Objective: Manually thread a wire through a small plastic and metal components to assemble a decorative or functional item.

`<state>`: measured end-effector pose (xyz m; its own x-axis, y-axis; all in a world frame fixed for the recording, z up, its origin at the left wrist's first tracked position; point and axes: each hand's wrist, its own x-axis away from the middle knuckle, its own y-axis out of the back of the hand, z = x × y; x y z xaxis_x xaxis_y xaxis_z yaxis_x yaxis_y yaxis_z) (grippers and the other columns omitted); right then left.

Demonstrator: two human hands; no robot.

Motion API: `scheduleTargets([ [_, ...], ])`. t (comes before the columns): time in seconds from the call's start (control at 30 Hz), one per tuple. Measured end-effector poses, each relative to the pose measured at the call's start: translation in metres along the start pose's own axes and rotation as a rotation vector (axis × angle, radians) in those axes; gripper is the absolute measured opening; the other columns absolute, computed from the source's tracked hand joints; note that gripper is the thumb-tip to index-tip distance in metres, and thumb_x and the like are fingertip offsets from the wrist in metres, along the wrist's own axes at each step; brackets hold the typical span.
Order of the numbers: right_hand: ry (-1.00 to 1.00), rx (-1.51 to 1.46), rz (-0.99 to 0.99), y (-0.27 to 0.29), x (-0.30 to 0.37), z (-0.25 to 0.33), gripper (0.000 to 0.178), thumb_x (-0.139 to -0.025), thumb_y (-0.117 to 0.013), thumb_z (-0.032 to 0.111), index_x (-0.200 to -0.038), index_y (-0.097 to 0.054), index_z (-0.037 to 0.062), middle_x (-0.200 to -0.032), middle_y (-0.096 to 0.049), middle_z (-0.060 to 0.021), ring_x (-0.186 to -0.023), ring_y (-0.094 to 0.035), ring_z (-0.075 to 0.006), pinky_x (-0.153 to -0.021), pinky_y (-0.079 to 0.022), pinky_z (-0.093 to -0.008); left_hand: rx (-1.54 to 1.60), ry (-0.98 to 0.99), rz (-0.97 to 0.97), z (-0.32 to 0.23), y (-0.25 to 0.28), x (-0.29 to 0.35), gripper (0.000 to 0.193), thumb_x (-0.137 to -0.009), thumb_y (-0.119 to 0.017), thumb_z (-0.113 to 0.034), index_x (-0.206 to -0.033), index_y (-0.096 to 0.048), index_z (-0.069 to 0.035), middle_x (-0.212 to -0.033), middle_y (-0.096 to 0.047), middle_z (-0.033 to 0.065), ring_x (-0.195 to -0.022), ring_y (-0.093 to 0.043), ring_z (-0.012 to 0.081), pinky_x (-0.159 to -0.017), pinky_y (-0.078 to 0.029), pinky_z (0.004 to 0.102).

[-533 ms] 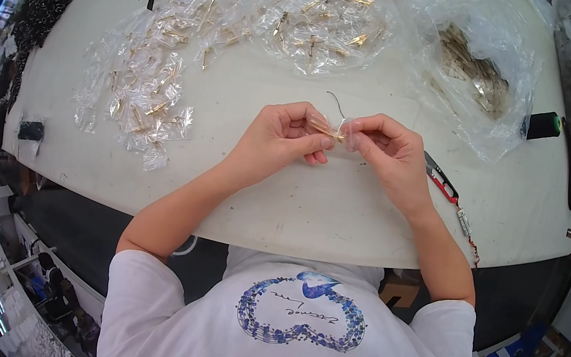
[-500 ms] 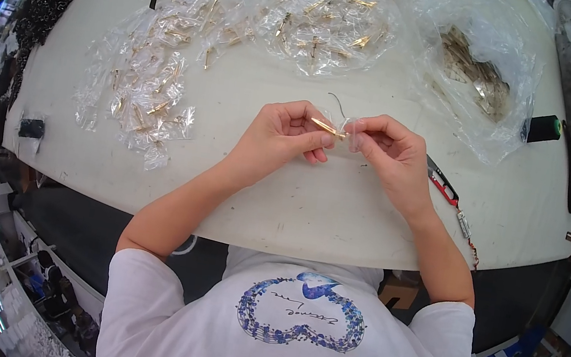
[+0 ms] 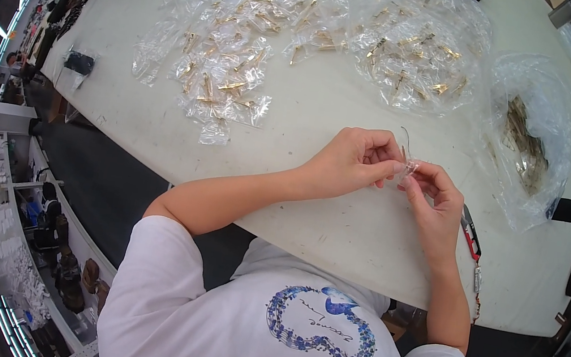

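My left hand (image 3: 360,163) and my right hand (image 3: 438,196) meet above the table, fingertips almost touching. Pinched in the right fingers is a small clear plastic bag (image 3: 408,169). The left thumb and index finger close at the bag's edge on a slim gold metal piece (image 3: 404,152), which is mostly hidden by fingers and plastic. How far the piece sits inside the bag I cannot tell. A thin dark curved strand (image 3: 405,135) shows just beyond the fingertips.
Bagged gold pieces (image 3: 232,87) spread across the left, with another heap (image 3: 419,58) farther back. At right lie a large clear bag (image 3: 509,148) of brownish-gold pieces, a dark spool (image 3: 568,211) and a red-black cutter (image 3: 471,234). A dark packet (image 3: 79,62) lies far left.
The whole view has swung left, so the table's things appear farther right. The gold piece, plainly visible across the left fingers before, is now mostly covered at the bag.
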<state>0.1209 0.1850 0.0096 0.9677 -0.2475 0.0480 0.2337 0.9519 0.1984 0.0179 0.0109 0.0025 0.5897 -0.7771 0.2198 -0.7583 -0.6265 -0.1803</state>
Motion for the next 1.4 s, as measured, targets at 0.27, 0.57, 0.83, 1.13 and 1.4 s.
scheduleTargets([
  [0.27, -0.058, -0.127, -0.099, 0.016, -0.015, -0.001, 0.018, -0.090, -0.065, 0.005, -0.106, -0.067, -0.0022, -0.092, -0.068, -0.0026, -0.078, -0.063, -0.0077, -0.076, -0.053, -0.0234, -0.634, -0.018, -0.234, -0.039, 0.051, 0.001, 0.022, -0.096, -0.067, -0.023, -0.090, -0.056, -0.005, -0.080, -0.058, -0.0024, -0.068, -0.053, 0.0042, -0.061, -0.043, 0.0208],
  [0.57, 0.040, -0.136, -0.075, 0.006, -0.005, 0.007, 0.021, -0.090, -0.068, 0.006, -0.111, -0.070, 0.0022, -0.092, -0.069, -0.0031, -0.080, -0.064, -0.0083, -0.076, -0.052, -0.0233, -0.732, -0.473, -0.251, -0.035, 0.022, 0.002, 0.024, -0.089, -0.073, -0.014, -0.109, -0.071, -0.001, -0.100, -0.069, 0.0096, -0.077, -0.065, 0.0183, -0.071, -0.052, 0.0295],
  [0.83, 0.291, 0.100, -0.085, -0.005, 0.004, 0.004, 0.023, -0.087, -0.069, -0.002, -0.110, -0.071, 0.0030, -0.086, -0.067, -0.0040, -0.074, -0.062, -0.0081, -0.063, -0.049, -0.0227, 0.061, -0.019, -0.030, -0.007, -0.005, 0.002, 0.023, -0.097, -0.067, -0.019, -0.107, -0.072, 0.001, -0.095, -0.072, 0.0035, -0.076, -0.063, 0.0091, -0.069, -0.052, 0.0234],
  [1.13, 0.030, -0.108, 0.068, 0.007, 0.001, 0.000, 0.014, -0.095, -0.062, 0.004, -0.108, -0.065, 0.0001, -0.092, -0.068, -0.0041, -0.078, -0.064, -0.0068, -0.070, -0.053, -0.0228, -0.632, -0.304, -0.094, -0.005, -0.006, 0.007, 0.017, -0.089, -0.075, -0.013, -0.100, -0.071, 0.000, -0.086, -0.072, 0.0055, -0.064, -0.063, 0.0077, -0.058, -0.051, 0.0231],
  [1.4, -0.028, -0.406, -0.001, 0.006, -0.007, 0.007, 0.018, -0.100, -0.060, 0.013, -0.109, -0.063, -0.0019, -0.097, -0.070, -0.0102, -0.086, -0.069, -0.0142, -0.076, -0.057, -0.0278, -0.312, -0.166, -0.058, -0.013, 0.001, 0.005, 0.015, -0.097, -0.066, -0.012, -0.104, -0.064, 0.001, -0.093, -0.068, 0.0050, -0.069, -0.061, 0.0077, -0.062, -0.049, 0.0216],
])
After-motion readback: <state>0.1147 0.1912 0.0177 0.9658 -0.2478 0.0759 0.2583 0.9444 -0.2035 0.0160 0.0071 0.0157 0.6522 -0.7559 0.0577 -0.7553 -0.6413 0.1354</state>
